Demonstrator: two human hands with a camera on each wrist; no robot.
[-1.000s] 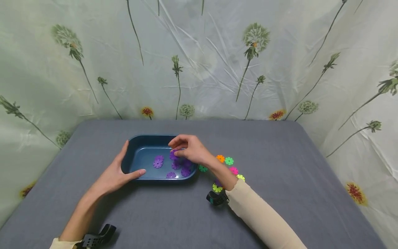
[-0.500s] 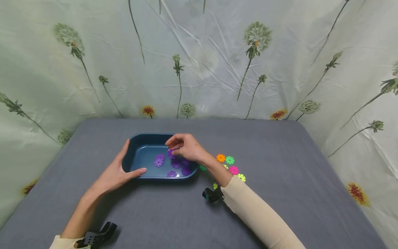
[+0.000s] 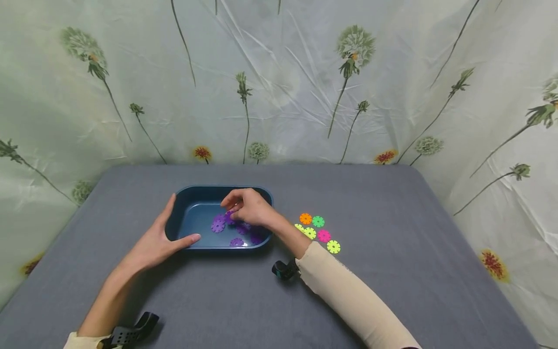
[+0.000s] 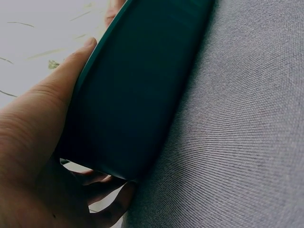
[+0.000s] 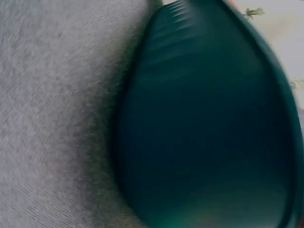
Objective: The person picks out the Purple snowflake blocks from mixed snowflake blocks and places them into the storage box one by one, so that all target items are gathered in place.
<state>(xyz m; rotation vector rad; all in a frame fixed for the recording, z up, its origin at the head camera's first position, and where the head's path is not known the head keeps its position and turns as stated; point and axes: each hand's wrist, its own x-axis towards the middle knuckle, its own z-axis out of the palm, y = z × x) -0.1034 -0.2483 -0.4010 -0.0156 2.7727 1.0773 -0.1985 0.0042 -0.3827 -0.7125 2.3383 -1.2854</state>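
Note:
A blue plastic tray [image 3: 196, 220] sits on the table, with several purple notched discs [image 3: 218, 223] lying on its floor. My left hand [image 3: 158, 241] holds the tray's left end, thumb along the near rim and fingers round the end wall. The left wrist view shows this thumb [image 4: 71, 66] against the tray's outer side. Over the tray, my right hand [image 3: 252, 208] pinches a purple interlocking disc [image 3: 229, 217] between thumb and fingertips. In the right wrist view the tray's dark side [image 5: 204, 114] fills most of the picture and hides that hand.
Right of the tray lie loose discs: an orange disc [image 3: 305, 219], a green disc [image 3: 318, 221], a pink disc [image 3: 324, 236] and several yellow discs [image 3: 333, 246]. My right forearm [image 3: 322, 266] crosses beside them. Grey cloth [image 3: 218, 300] covers the table; a flowered curtain [image 3: 287, 97] hangs behind.
My right hand has moved a little left over the tray, still pinching the purple disc. The left hand keeps its place on the tray. The head view has shifted slightly.

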